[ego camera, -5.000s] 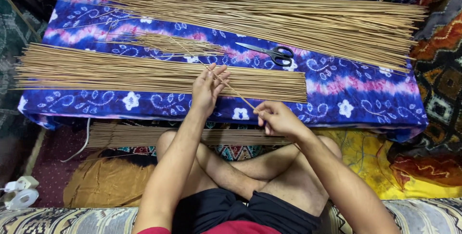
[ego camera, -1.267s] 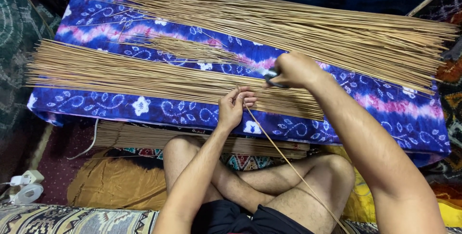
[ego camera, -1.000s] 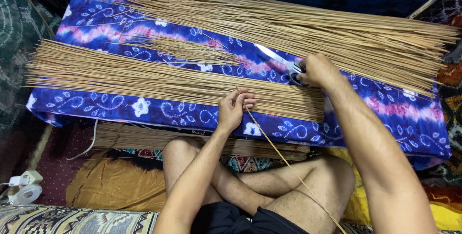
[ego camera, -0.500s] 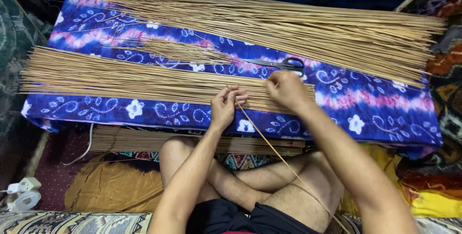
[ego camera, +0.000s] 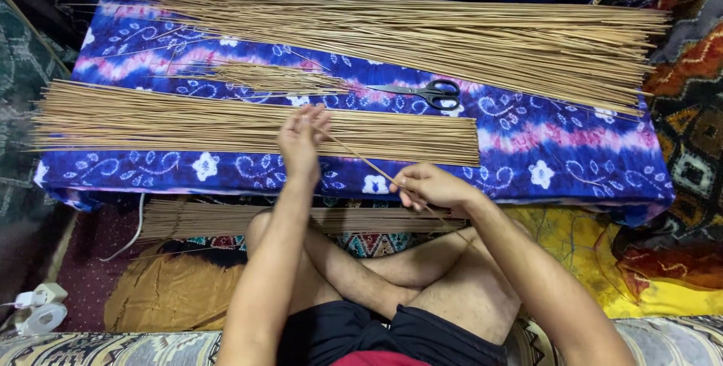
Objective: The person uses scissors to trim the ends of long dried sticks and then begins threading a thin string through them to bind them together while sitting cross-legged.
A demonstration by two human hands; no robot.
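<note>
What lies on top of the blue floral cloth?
On the blue floral cloth: two spreads of thin sticks, a small loose bunch, black scissors. Whatever the cloth covers is hidden.
</note>
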